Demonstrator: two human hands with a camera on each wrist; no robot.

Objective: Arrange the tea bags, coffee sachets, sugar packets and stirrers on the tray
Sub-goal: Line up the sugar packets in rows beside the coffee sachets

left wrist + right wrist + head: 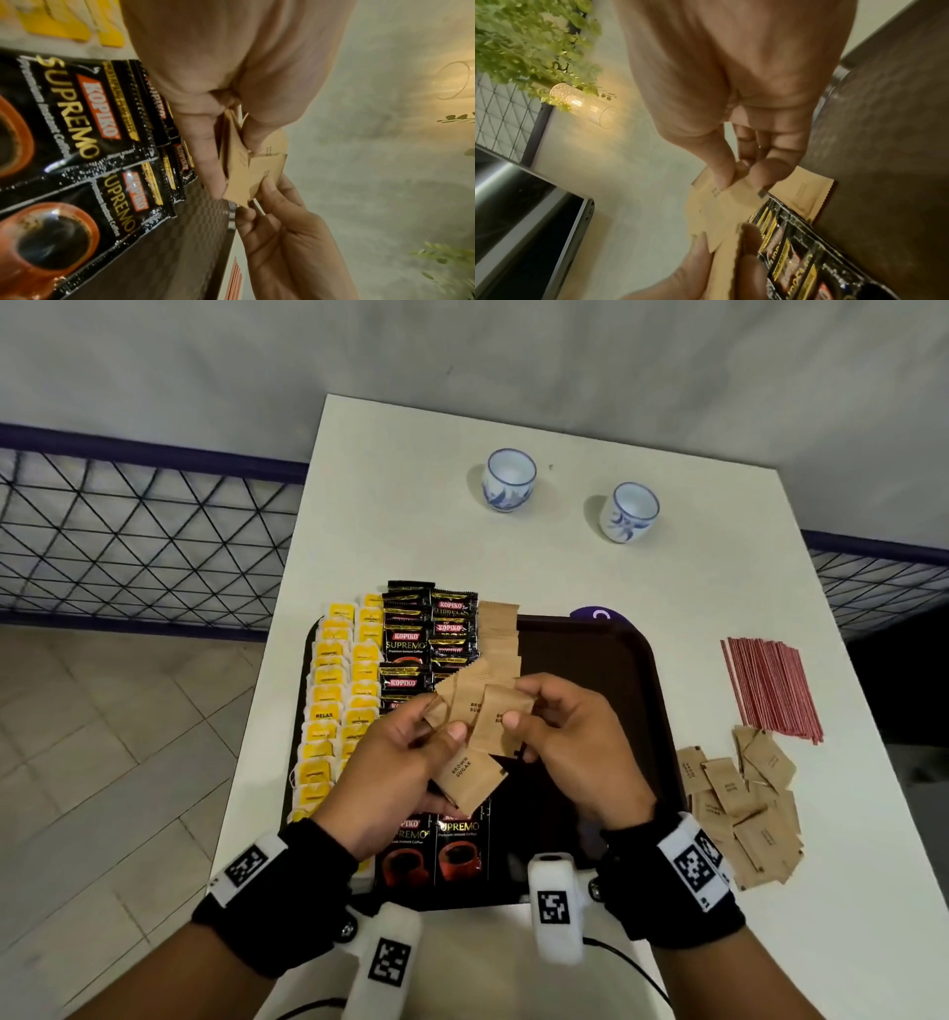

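Both hands hover over the dark tray (606, 660). My left hand (411, 752) grips a fanned bunch of brown sugar packets (470, 775), seen edge-on in the left wrist view (237, 174). My right hand (560, 737) pinches one packet (500, 711) of that bunch between thumb and fingers (727, 194). On the tray lie rows of yellow tea bags (331, 690), black coffee sachets (411, 634) and a column of sugar packets (498, 634). A loose pile of sugar packets (739, 806) and red stirrers (770, 685) rest on the table right of the tray.
Two blue-and-white cups (511, 477) (629, 510) stand at the far side of the white table (411, 531). A wire mesh fence (128, 531) runs along the left. The tray's right half (590, 788) is bare. A purple disc (598, 613) peeks from behind the tray.
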